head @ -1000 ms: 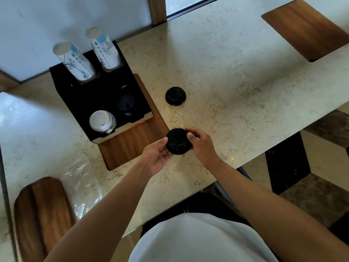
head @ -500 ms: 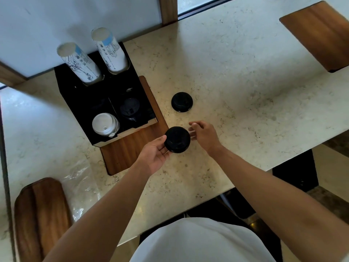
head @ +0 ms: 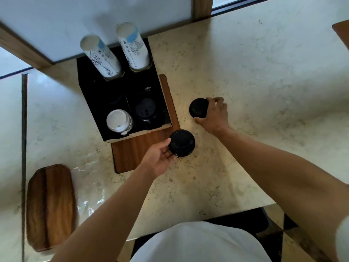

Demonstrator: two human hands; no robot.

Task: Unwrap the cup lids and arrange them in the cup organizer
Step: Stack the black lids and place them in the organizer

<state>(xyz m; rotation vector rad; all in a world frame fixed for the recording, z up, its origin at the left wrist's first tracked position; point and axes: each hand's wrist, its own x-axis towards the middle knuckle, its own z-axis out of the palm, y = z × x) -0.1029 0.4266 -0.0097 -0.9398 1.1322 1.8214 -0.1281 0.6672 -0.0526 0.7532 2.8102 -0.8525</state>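
- Nearest the desk's (head: 264, 91) front edge, the left hand (head: 158, 159) gripped a black lid stack (head: 181, 142) by its side, thumb and curled fingers round it, held just off the front corner of the cup organizer (head: 90, 87).
- That stack faced dome-up; being round, it showed no long axis.
- Farther in, the right hand (head: 213, 116) curled round a second black lid (head: 198, 108) lying flat on the desk, dome up.
- To do the step well, I judge each stack should stay level and be lowered straight into the front right compartment, onto the black lids (head: 146, 112) already there, beside the white lids (head: 119, 121).
- Two paper cup stacks (head: 117, 52) leaned from the rear compartments.
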